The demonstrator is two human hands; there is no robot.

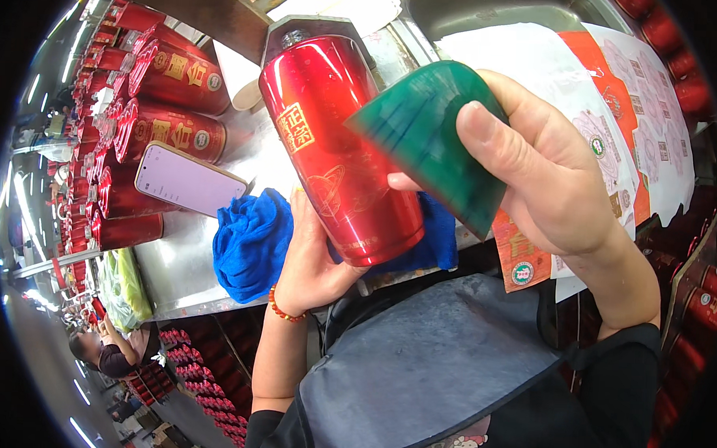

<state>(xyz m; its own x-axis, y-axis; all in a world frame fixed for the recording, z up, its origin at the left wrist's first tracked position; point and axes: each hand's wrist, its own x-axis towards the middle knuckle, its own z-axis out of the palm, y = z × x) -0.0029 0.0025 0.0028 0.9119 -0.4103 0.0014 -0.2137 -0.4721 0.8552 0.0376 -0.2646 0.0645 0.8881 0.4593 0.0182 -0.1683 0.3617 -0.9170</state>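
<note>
A glossy red bottle (337, 144) with gold and engraved markings leans tilted in front of me, its narrow clear neck at the far end. My left hand (314, 258) grips it low on the left side, near its base; some of the fingers are hidden behind it. Between thumb and fingers, my right hand (546, 163) pinches a flat green scraper (433, 132) with blue streaks. The scraper's pointed corner overlaps the bottle's right side in view; whether it touches I cannot tell. A blue cloth (251, 244) lies bunched beside my left hand, and more blue cloth shows behind the bottle.
On the left, a phone (190, 179) with a lit screen leans near several red canisters (176, 135). Printed sheets (615, 114) lie at the right, below a metal sink (492, 15). A dark angular block (322, 27) stands behind the bottle. Another person (117, 350) works at the lower left.
</note>
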